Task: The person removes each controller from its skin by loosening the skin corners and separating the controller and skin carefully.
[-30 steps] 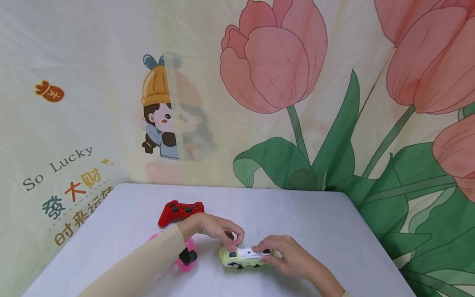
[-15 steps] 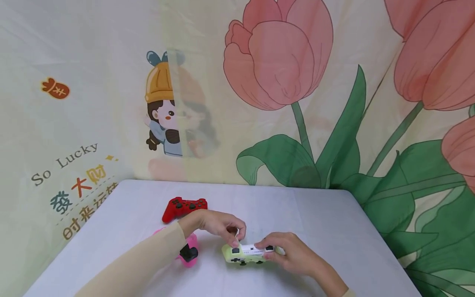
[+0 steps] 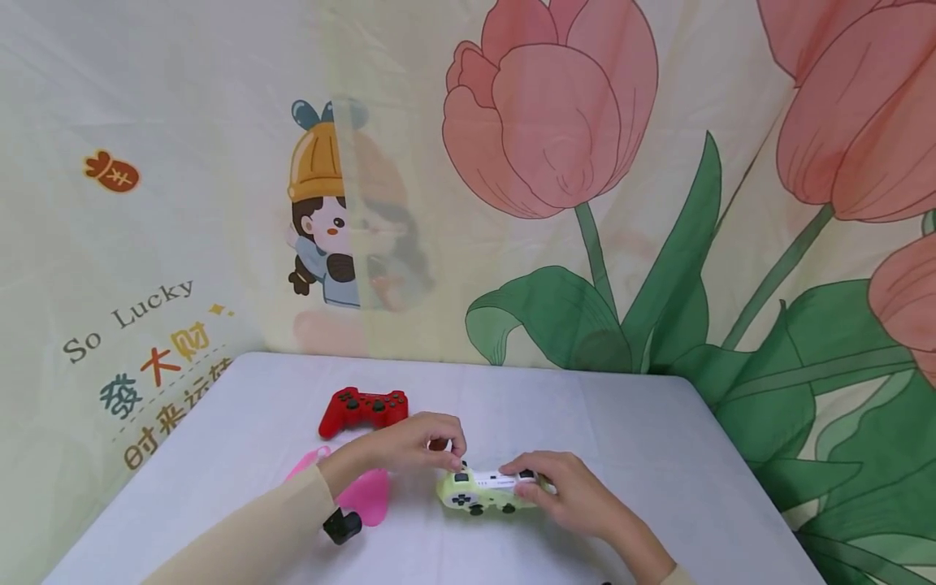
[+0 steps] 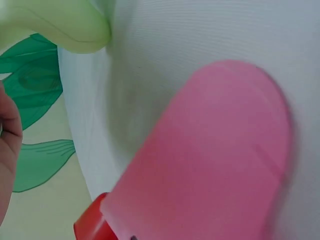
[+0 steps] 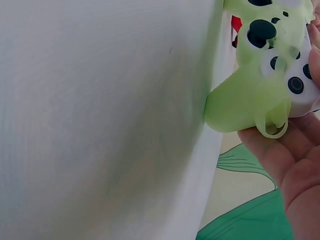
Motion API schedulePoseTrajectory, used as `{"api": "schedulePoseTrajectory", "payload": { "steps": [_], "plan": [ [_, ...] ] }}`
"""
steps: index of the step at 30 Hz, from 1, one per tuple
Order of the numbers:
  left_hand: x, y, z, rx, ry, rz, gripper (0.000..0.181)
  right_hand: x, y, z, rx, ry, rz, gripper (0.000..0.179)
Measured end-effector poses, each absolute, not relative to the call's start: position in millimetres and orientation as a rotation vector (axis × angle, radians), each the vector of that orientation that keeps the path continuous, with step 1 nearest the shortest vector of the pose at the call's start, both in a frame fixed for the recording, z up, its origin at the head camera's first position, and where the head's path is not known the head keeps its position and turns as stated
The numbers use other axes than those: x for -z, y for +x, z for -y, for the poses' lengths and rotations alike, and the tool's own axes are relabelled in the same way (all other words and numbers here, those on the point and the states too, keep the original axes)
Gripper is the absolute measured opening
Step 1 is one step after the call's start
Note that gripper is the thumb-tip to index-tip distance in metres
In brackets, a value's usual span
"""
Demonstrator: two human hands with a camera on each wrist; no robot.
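A white game controller (image 3: 497, 479) sits partly inside a pale green silicone sleeve (image 5: 235, 100). My right hand (image 3: 559, 483) grips its right end, fingers along the upper edge and thumb on the near face. In the right wrist view a loose loop of the sleeve hangs by the handle, and black buttons show. My left hand (image 3: 424, 440) is at the controller's upper left corner, fingers curled, thumb tip beside a black trigger; I cannot tell whether it pinches the sleeve there. The left wrist view shows the sleeve's rounded green handle (image 4: 75, 27).
Under my left forearm lies a pink controller-shaped thing (image 3: 369, 496), partly hidden. Behind it a red game controller (image 3: 363, 410) rests on the white-covered table (image 3: 643, 439). A small black device (image 3: 342, 526) hangs at my left wrist. A printed curtain (image 3: 409, 333) stands behind the table.
My left hand has drawn left, uncovering the controller's left corner and its direction pad. The pale strip at its fingertips no longer shows. My right hand keeps its grip; the head view has shifted slightly.
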State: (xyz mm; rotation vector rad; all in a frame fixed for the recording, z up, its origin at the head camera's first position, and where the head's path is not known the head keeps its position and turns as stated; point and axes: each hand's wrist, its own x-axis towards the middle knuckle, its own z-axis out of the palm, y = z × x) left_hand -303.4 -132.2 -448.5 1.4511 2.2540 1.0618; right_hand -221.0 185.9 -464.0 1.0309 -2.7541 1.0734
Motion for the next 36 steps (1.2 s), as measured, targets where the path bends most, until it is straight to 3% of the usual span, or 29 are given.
{"api": "schedulePoseTrajectory", "payload": {
  "steps": [15, 26, 36],
  "plan": [
    [454.9, -296.6, 147.9, -1.093, 1.348, -2.384, 0.001, 461.4, -224.0, -175.3, -1.032, 0.859, 2.766, 0.022],
    [455.6, -285.3, 147.4, -1.072, 1.325, -2.510, 0.009, 459.4, -223.1, -169.8, -1.050, 0.836, 2.774, 0.019],
    [449.7, -273.4, 142.6, -1.047, 1.256, -2.681, 0.004, 462.1, -224.7, -171.6, -1.080, 0.793, 2.798, 0.021]
  ]
}}
